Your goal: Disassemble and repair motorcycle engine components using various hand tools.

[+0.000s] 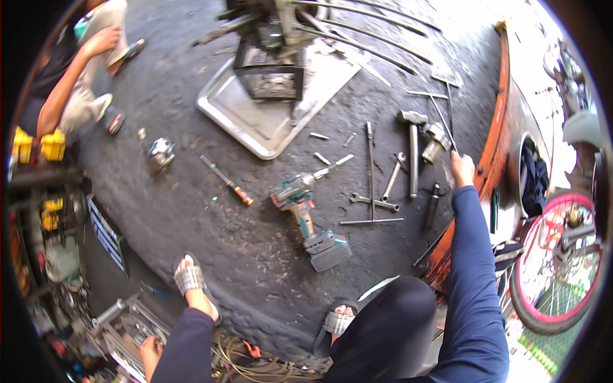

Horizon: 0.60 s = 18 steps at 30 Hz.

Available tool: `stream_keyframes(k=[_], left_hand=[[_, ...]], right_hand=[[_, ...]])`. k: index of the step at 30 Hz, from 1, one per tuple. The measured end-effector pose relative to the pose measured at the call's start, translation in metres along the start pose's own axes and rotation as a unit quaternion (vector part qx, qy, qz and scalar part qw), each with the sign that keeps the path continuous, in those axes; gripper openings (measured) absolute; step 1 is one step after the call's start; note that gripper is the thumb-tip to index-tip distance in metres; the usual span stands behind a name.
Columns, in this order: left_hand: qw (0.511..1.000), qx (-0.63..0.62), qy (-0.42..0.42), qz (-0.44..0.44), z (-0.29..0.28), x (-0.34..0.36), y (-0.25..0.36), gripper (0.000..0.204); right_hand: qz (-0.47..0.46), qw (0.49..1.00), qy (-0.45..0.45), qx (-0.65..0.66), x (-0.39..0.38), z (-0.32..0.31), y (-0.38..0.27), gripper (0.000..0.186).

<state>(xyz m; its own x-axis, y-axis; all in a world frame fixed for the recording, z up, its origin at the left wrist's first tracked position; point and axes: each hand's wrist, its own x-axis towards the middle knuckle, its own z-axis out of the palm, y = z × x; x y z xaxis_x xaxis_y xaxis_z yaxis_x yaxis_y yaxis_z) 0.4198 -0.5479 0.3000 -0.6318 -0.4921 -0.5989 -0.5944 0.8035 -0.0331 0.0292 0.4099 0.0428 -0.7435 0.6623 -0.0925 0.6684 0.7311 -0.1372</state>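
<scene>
My right hand (463,170), at the right side of the dark floor, is closed around the end of a T-handle wrench (440,113). A second T-handle wrench (449,102) lies close beside it. Left of that hand are a hammer (414,150) and a cylindrical metal part (435,142). My left hand (152,351) is low at the left, partly cut off by my leg, beside a metal frame (121,332). Its fingers look curled; whatever they may hold is hidden. A cordless impact driver (301,220) lies in the middle, with a screwdriver (236,184) to its left.
Wrenches (377,202) and a long T-bar (370,172) lie on the floor. A metal tray (233,131) sits under machinery at the back. Another person's hand (102,40) shows at far left. An orange beam (497,127) and a pink-rimmed wheel (554,262) stand at right.
</scene>
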Motion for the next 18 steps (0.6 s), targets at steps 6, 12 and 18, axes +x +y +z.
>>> stream_keyframes(k=[6, 12, 18], left_hand=[[0.992, -0.105, 0.052, 0.053, 0.064, -0.014, 0.017, 0.021], [0.927, -0.32, 0.143, 0.134, 0.128, -0.055, 0.081, 0.027], [0.687, -0.662, 0.295, -0.056, 0.247, -0.265, 0.003, 0.033]], right_hand=[[-0.084, 0.952, 0.216, -0.199, -0.049, -0.019, -0.046, 0.043], [-0.44, 0.886, -0.103, -0.103, -0.161, 0.115, -0.073, 0.058], [-0.485, 0.861, -0.149, -0.043, -0.221, 0.121, -0.109, 0.054]])
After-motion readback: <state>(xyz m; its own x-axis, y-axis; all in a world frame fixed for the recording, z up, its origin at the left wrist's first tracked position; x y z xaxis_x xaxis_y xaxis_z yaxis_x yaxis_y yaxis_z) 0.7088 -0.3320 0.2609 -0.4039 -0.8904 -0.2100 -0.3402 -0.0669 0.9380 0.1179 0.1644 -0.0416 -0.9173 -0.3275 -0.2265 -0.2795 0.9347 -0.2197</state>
